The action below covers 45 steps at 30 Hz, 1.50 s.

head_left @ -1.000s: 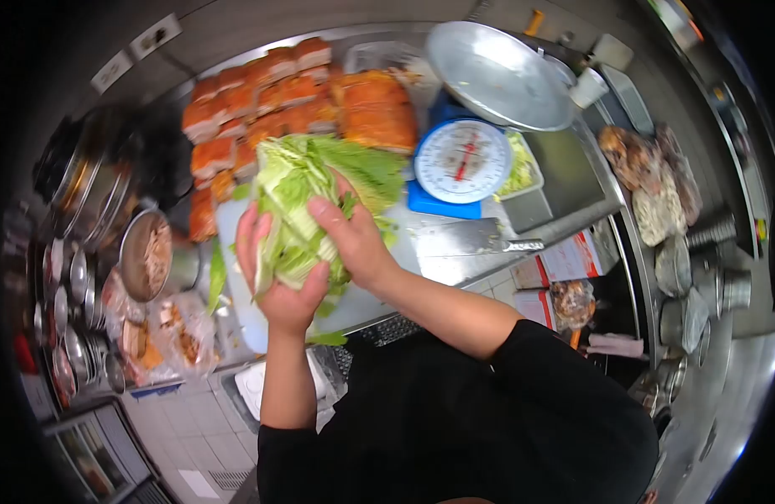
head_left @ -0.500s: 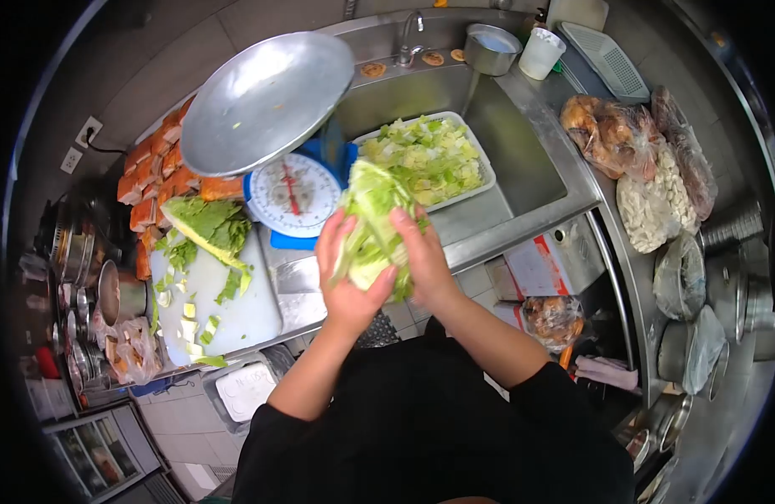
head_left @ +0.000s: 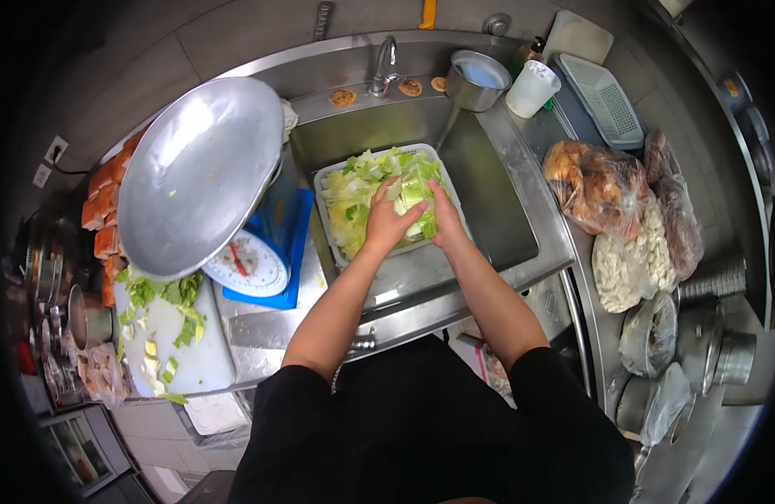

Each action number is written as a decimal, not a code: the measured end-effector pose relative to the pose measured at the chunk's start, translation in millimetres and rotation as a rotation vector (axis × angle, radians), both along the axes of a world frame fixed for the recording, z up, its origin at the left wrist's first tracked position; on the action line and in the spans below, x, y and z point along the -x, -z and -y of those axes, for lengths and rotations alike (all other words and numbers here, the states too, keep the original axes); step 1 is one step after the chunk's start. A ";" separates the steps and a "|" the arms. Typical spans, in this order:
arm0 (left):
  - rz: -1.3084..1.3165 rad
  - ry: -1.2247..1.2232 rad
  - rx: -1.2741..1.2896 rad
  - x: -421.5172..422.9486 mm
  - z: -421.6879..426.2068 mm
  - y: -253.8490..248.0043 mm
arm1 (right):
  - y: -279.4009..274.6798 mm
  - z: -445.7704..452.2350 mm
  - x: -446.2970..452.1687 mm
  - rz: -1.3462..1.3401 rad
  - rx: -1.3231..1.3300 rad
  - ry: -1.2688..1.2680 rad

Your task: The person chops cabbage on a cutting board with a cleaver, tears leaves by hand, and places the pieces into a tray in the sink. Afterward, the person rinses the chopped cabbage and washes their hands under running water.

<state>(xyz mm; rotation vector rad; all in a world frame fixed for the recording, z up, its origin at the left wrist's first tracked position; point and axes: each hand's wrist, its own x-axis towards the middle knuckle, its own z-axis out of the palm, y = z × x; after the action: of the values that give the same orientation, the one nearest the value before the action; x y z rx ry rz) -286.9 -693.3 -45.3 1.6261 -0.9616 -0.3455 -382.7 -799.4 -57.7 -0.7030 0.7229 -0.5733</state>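
Observation:
My left hand [head_left: 389, 214] and my right hand [head_left: 445, 217] are cupped round a bunch of cut lettuce [head_left: 414, 200], one on each side. They hold it low over a white perforated basket [head_left: 457, 190] standing in the sink. Loose chopped lettuce [head_left: 344, 202], pale yellow to green, fills the basket. Whether the bunch rests on the leaves below, I cannot tell. My palms and some fingertips are hidden.
On the left, a blue dial scale [head_left: 297, 244] carries a wide metal pan [head_left: 198, 168]. Beyond it lies a white cutting board [head_left: 198, 353] with lettuce scraps. A faucet [head_left: 386, 63] rises behind the sink [head_left: 505, 202]. Bagged food [head_left: 593, 185] covers the right counter.
Both hands have carried the lettuce bunch forward from beside the scale to over the basket. The view has shifted, so the scale and board appear farther left.

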 end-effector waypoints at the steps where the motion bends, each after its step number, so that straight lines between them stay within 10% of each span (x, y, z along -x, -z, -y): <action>1: -0.039 0.031 -0.021 -2.3 18.4 13.6 | 16.3 21.3 0.0 -0.044 -0.026 -0.025; 13: -0.496 -0.188 -0.224 -54.7 169.9 156.9 | 184.8 191.3 -30.6 -0.497 0.307 -0.191; 17: -0.071 -0.312 -0.408 -58.4 187.2 192.6 | 240.8 226.6 -36.7 -0.756 0.746 -0.281; 24: -0.074 -0.390 -0.843 -40.7 232.3 160.7 | 214.8 233.1 -47.3 -0.985 0.640 -0.788; 31: -0.143 -0.481 -0.690 -55.2 214.9 186.9 | 246.2 227.3 -41.1 -0.646 0.604 -0.639; 45: -0.158 -0.510 -0.867 -87.5 129.3 162.7 | 175.7 195.9 -16.5 -1.133 1.243 -0.801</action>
<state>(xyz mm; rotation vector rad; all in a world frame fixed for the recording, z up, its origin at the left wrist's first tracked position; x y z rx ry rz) -199.4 -822.6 -208.0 2.5011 -0.2255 -0.5670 -366.2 -995.3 -233.4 -2.4426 0.9606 0.2895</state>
